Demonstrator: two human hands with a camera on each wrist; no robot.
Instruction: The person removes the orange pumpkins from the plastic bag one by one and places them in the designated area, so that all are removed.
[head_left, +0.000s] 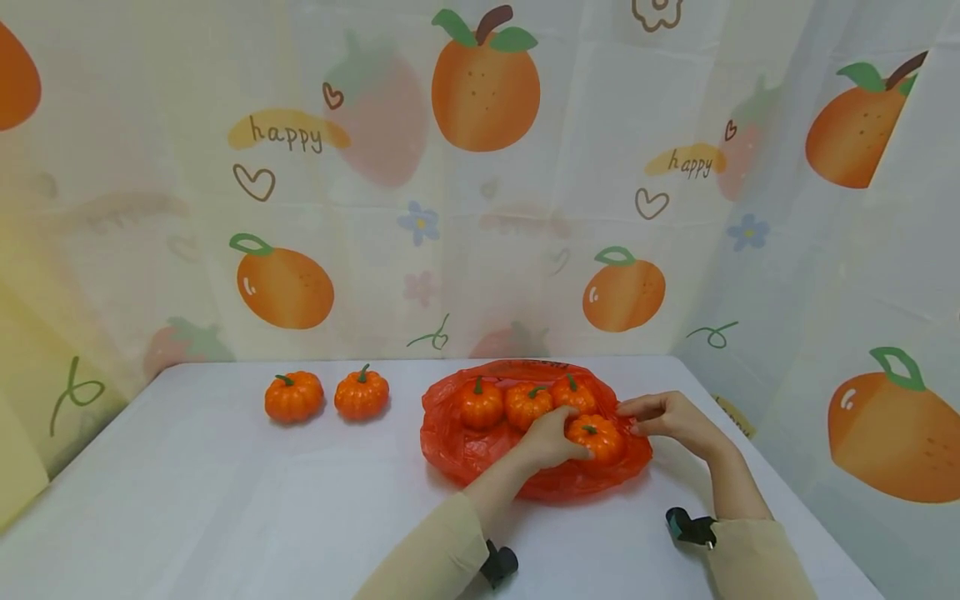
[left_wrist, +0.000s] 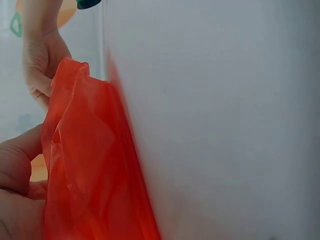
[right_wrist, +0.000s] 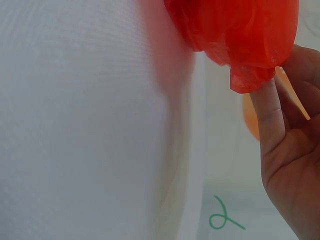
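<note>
Glossy orange pumpkin (head_left: 602, 443), ribbed, stem up, at near right of open, crumpled red bag (head_left: 558, 487) on table (head_left: 225, 500); three similar pumpkins (head_left: 482, 408) inside.

The left hand (head_left: 551, 440) reaches rightward, thumb (head_left: 581, 452) and fingers (head_left: 567, 412) curved in a grip; the right hand (head_left: 675, 421) bends inward at the wrist (head_left: 722, 457), fingertips (head_left: 623, 408) pointing toward the other

Curtained-off tabletop booth, wider premises indeterminable. Evidence: white table (head_left: 187, 500), one; thin curtain (head_left: 540, 200), orange-and-strawberry print, lettered "happy", hung behind and at right.
</note>
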